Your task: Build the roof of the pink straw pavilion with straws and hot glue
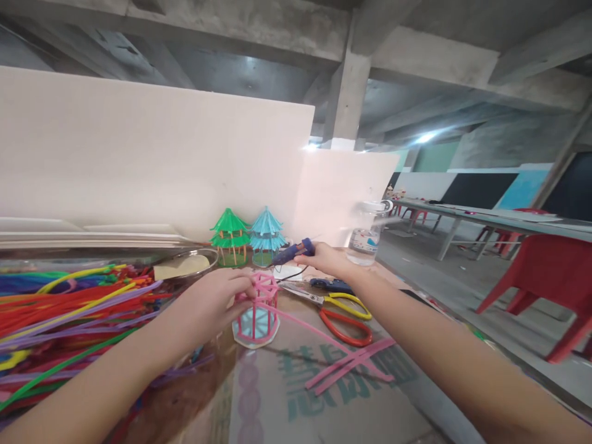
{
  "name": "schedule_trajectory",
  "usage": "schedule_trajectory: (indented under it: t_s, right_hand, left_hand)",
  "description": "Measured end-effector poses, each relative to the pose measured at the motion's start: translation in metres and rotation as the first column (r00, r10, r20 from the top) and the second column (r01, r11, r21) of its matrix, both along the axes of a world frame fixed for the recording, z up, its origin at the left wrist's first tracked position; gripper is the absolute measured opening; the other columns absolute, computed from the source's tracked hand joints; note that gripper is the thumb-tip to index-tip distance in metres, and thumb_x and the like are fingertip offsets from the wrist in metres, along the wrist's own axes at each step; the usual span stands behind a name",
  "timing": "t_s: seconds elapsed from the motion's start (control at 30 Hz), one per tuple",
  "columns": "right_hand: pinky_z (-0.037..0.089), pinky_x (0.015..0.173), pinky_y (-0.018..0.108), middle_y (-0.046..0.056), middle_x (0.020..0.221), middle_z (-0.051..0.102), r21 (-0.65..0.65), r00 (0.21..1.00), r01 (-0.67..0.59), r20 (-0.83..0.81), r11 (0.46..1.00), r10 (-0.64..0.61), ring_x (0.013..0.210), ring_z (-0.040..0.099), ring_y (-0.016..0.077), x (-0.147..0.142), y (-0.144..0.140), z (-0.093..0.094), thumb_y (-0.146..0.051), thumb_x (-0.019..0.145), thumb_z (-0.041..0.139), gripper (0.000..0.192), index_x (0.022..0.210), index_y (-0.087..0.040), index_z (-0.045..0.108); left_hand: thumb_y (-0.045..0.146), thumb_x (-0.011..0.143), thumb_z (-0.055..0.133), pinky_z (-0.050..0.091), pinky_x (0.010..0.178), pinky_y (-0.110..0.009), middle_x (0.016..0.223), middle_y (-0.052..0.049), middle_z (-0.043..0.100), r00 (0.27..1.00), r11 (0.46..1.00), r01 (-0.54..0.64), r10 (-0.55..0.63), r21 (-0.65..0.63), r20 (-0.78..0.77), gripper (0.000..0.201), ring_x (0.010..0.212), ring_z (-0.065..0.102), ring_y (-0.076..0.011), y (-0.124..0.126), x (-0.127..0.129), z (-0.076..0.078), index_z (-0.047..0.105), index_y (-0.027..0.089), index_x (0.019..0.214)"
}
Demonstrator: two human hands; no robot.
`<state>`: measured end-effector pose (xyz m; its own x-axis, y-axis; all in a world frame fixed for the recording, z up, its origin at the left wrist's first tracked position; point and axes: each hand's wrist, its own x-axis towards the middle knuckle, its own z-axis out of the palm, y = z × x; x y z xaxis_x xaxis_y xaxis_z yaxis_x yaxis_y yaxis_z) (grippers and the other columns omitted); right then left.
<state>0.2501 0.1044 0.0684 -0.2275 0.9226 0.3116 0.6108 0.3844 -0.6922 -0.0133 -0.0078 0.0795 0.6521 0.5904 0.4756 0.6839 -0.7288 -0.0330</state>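
Observation:
A small pink pavilion frame (272, 300), built of pipe cleaners on a pale blue octagonal base (252, 331), stands on the cardboard. Thumb and fingers of my left hand (234, 295) are closed on its upper left side. From these fingers a long pink pipe cleaner (319, 332) runs right, across several loose pink pieces (354, 365). My right hand (326, 259) is wrapped round a blue glue gun (293, 251), whose nozzle points left, beyond the frame. Scissors with yellow and orange handles (345, 314) lie open between my arms.
Green (230, 237) and light blue (267, 237) finished pavilions stand behind the frame. Colourful pipe cleaners (78, 314) are heaped at left, beside a round metal dish (197, 262). A clear water bottle (365, 237) stands back right. A blue-handled tool (333, 285) lies behind the scissors.

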Motion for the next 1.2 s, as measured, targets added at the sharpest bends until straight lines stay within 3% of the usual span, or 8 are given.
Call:
schedule_trajectory:
  t_s: [0.17, 0.3, 0.53, 0.77, 0.93, 1.03, 1.1, 1.2]
  right_hand:
    - [0.052, 0.085, 0.033, 0.007, 0.101, 0.071, -0.069, 0.996, 0.08, 0.055, 0.994, -0.077, 0.094, 0.065, 0.0202, -0.004, 0.038, -0.029, -0.025, 0.09, 0.064, 0.019, 0.104, -0.012, 0.067]
    - [0.056, 0.086, 0.042, 0.009, 0.121, 0.063, -0.173, 0.984, 0.105, 0.162, 0.979, -0.077, 0.102, 0.064, 0.0218, 0.005, 0.048, -0.051, -0.035, 0.095, 0.061, 0.033, 0.121, -0.016, 0.06]
    - [0.055, 0.088, 0.044, 0.009, 0.126, 0.061, -0.174, 0.913, 0.211, 0.387, 0.962, -0.13, 0.106, 0.063, 0.0228, 0.009, 0.045, -0.046, -0.036, 0.096, 0.061, 0.035, 0.125, -0.018, 0.058]
    - [0.055, 0.089, 0.044, 0.009, 0.126, 0.061, -0.034, 0.766, 0.257, 0.617, 0.966, -0.181, 0.106, 0.063, 0.0221, 0.01, 0.015, -0.028, -0.037, 0.096, 0.06, 0.034, 0.124, -0.018, 0.059]
    - [0.05, 0.082, 0.037, 0.02, 0.1, 0.072, 0.074, 0.671, 0.228, 0.711, 0.971, -0.211, 0.097, 0.068, 0.0297, 0.015, -0.014, -0.009, -0.028, 0.09, 0.065, 0.019, 0.097, -0.012, 0.072]
    - [0.045, 0.076, 0.032, 0.018, 0.097, 0.074, 0.147, 0.686, 0.123, 0.702, 0.981, -0.192, 0.094, 0.069, 0.0278, 0.01, -0.047, 0.003, -0.034, 0.098, 0.053, 0.029, 0.092, -0.014, 0.073]
    - [0.042, 0.073, 0.029, 0.01, 0.094, 0.074, 0.189, 0.727, 0.034, 0.67, 0.981, -0.154, 0.09, 0.068, 0.0222, 0.003, -0.074, 0.006, -0.037, 0.101, 0.046, 0.032, 0.091, -0.019, 0.071]
    - [0.039, 0.067, 0.026, 0.004, 0.086, 0.073, 0.209, 0.88, -0.154, 0.474, 0.966, 0.038, 0.08, 0.066, 0.0183, -0.009, -0.11, 0.004, -0.042, 0.094, 0.06, 0.024, 0.086, -0.02, 0.067]
  left_hand:
    - [0.009, 0.082, 0.06, 0.049, 0.075, -0.026, 0.092, -0.002, 0.074, 1.0, 1.0, -0.005, 0.005, -0.013, 0.006, 0.013, 0.086, 0.069, -0.0184, 0.0, 0.0, -0.001, 0.066, 0.021, 0.082]
    - [0.008, 0.082, 0.06, 0.049, 0.076, -0.026, 0.092, -0.003, 0.074, 1.0, 1.0, 0.002, -0.002, -0.009, 0.02, 0.014, 0.086, 0.068, -0.0182, 0.0, 0.001, -0.002, 0.065, 0.021, 0.081]
    - [0.012, 0.085, 0.059, 0.05, 0.078, -0.027, 0.089, -0.001, 0.073, 0.998, 1.0, 0.011, -0.01, -0.012, 0.055, 0.012, 0.087, 0.068, -0.0181, 0.005, -0.002, -0.006, 0.065, 0.021, 0.082]
    - [0.011, 0.085, 0.057, 0.051, 0.078, -0.027, 0.093, -0.003, 0.074, 1.0, 1.0, -0.006, 0.006, -0.014, 0.025, 0.012, 0.09, 0.069, -0.0192, 0.003, -0.002, -0.006, 0.065, 0.021, 0.083]
    - [0.011, 0.084, 0.058, 0.05, 0.075, -0.027, 0.093, -0.004, 0.073, 1.0, 1.0, -0.007, 0.007, -0.008, 0.009, 0.012, 0.088, 0.069, -0.0193, 0.001, 0.001, -0.003, 0.065, 0.02, 0.08]
    - [0.011, 0.085, 0.057, 0.049, 0.073, -0.026, 0.091, -0.003, 0.073, 1.0, 1.0, -0.013, 0.013, -0.021, 0.007, 0.012, 0.085, 0.068, -0.0182, -0.001, 0.003, -0.001, 0.065, 0.02, 0.081]
    - [0.012, 0.085, 0.056, 0.048, 0.072, -0.025, 0.091, -0.003, 0.073, 1.0, 0.999, -0.026, 0.026, -0.021, 0.008, 0.012, 0.084, 0.068, -0.0178, -0.001, 0.004, -0.001, 0.065, 0.02, 0.081]
    - [0.013, 0.084, 0.058, 0.048, 0.073, -0.026, 0.091, -0.002, 0.073, 1.0, 0.999, -0.03, 0.03, -0.018, -0.001, 0.011, 0.084, 0.068, -0.0178, -0.001, 0.004, -0.001, 0.065, 0.02, 0.08]
